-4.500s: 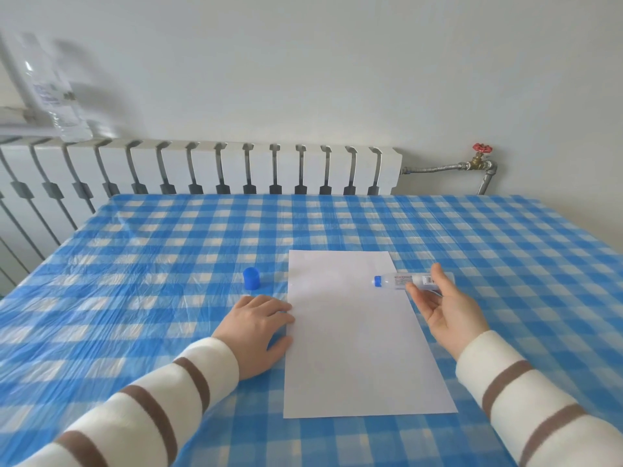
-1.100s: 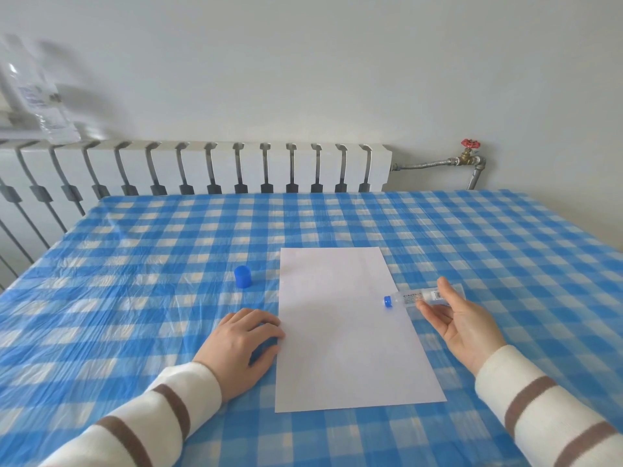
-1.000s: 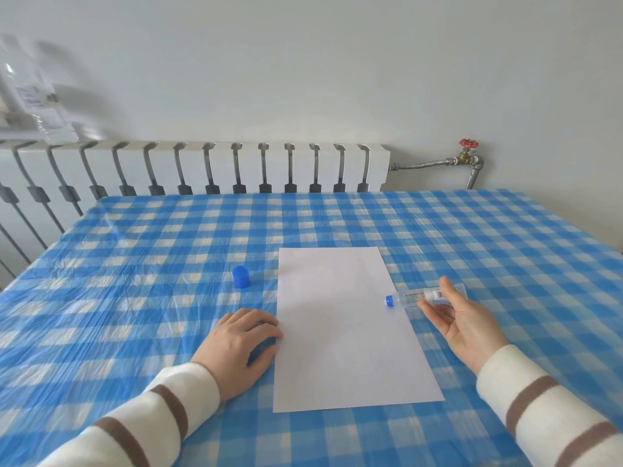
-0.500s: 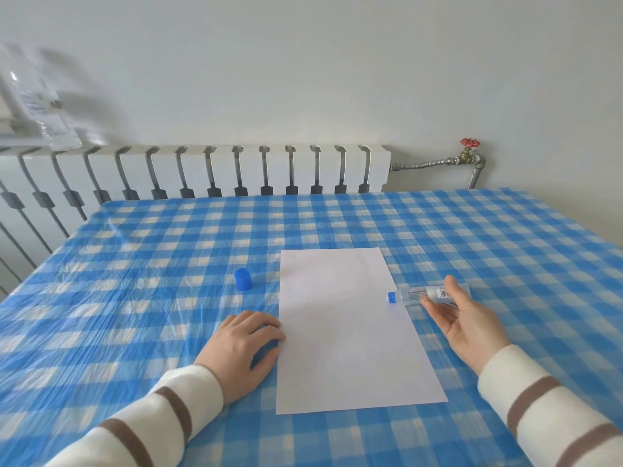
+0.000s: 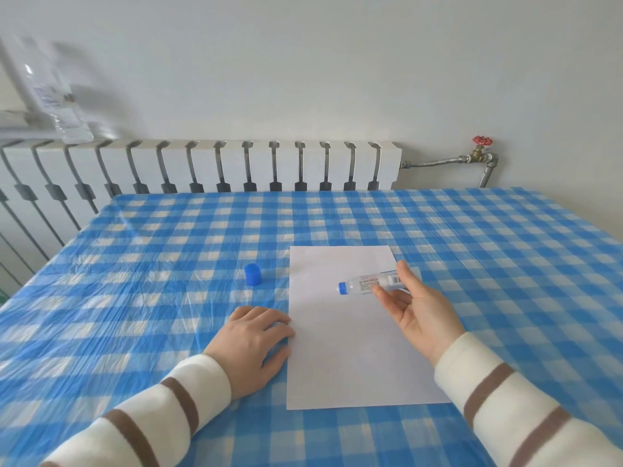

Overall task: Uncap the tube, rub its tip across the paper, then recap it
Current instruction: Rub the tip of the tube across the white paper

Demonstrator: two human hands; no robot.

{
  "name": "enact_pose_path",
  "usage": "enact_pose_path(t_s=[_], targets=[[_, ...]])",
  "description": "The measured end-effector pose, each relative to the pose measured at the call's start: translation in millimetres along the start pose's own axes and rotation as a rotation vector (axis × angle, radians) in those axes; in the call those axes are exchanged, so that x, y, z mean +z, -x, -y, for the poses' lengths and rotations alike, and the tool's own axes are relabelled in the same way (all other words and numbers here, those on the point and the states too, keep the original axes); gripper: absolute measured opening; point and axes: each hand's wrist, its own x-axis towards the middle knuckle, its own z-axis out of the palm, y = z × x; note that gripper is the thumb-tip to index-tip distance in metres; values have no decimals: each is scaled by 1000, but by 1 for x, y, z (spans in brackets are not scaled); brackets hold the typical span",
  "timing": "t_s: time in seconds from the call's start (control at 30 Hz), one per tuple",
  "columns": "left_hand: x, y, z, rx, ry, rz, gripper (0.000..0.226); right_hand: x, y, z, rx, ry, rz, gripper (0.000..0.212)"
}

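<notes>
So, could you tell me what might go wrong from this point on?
The right hand pinches the tube lightly near its back, so it could slip or twist while rubbing. The left hand pins only the paper's left edge, so the sheet might shift or wrinkle. The loose cap stands alone on the crinkled tablecloth and could get knocked away.

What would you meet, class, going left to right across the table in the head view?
Blue cap → left hand → tube's blue tip → right hand holding the tube over the paper.
</notes>
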Motion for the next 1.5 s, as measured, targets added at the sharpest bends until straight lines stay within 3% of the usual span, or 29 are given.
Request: enact_pose_path(t_s=[0.17,0.4,0.8,1.5], targets=[[-6,10,-2,-26,24,-28,31,17,2,-20,59,37,42,35],[-1,20,-4,-32,82,-62,27,29,6,-39,107,100,49,40],[3,22,-5,-27,82,-46,28,33,11,-48,102,127,64,27],[5,22,-4,-42,97,-32,28,14,16,-41,70,207,45,38]])
